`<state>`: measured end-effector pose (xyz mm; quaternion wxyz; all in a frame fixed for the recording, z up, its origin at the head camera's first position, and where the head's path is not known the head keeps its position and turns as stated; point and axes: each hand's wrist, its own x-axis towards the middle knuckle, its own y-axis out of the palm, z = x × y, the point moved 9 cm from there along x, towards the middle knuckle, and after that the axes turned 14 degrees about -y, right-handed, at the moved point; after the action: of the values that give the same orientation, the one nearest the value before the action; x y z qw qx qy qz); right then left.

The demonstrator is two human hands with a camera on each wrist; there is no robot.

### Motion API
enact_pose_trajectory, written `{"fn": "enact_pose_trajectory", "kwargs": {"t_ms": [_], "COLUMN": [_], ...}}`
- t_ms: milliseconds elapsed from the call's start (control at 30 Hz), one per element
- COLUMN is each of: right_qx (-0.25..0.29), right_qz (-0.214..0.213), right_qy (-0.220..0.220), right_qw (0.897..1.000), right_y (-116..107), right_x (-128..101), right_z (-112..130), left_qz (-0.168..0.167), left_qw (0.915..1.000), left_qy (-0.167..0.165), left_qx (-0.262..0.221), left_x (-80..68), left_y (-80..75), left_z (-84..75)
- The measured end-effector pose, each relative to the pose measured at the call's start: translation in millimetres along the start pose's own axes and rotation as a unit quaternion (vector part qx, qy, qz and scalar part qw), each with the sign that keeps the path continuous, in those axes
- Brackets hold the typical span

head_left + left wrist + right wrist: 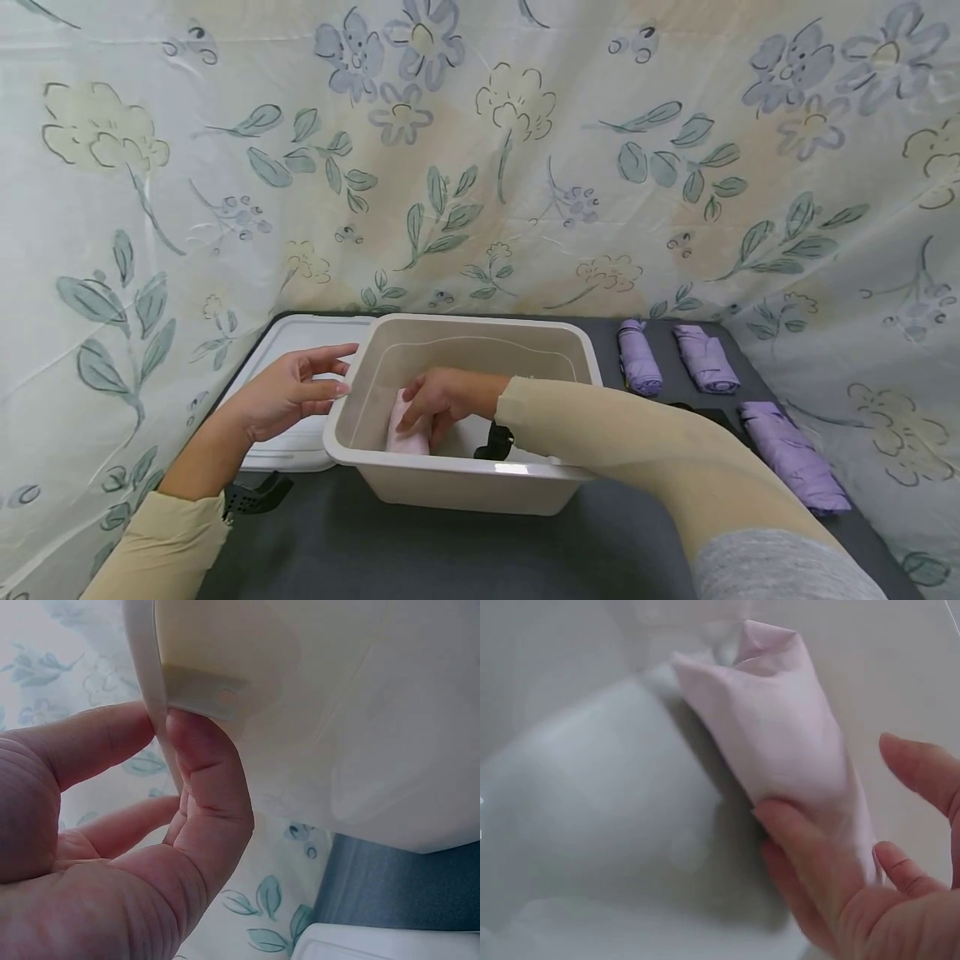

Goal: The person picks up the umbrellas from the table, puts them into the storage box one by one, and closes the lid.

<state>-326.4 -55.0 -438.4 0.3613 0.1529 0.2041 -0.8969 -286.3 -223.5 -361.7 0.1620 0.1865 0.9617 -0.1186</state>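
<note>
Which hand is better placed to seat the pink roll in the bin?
Right. The right hand is inside the bin, fingers curled on the pink roll. The left hand only touches the bin's outer rim.

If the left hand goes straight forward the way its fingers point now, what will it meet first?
The left hand points right, at the bin. Its thumb already touches the bin's rim, so it would probably just press against that wall.
</note>
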Motion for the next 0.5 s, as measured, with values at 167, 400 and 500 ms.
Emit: {"fn": "enact_pose_trajectory", "kwargs": {"t_ms": [167,400,500], "right_qx": [0.024,0.022,0.011], "right_qz": [0.007,0.018,0.027], "right_qy": [-0.004,-0.003,0.001], "right_qw": [1.000,1.000,1.000], "right_y": [4.5,4.4,1.8], "right_x": [0.0,-1.4,-5.0], "right_z": [1.6,6.3,11.6], "left_qz": [0.000,-0.002,0.001], "left_qw": [1.0000,1.0000,1.0000], "left_qy": [-0.002,0.001,0.000], "left_qx": [-0.002,-0.002,-0.002], "left_x": [0.2,0.6,0.5], "left_y": [-0.5,-1.8,-1.6], "left_z": [-1.2,-2.3,-2.5]}}
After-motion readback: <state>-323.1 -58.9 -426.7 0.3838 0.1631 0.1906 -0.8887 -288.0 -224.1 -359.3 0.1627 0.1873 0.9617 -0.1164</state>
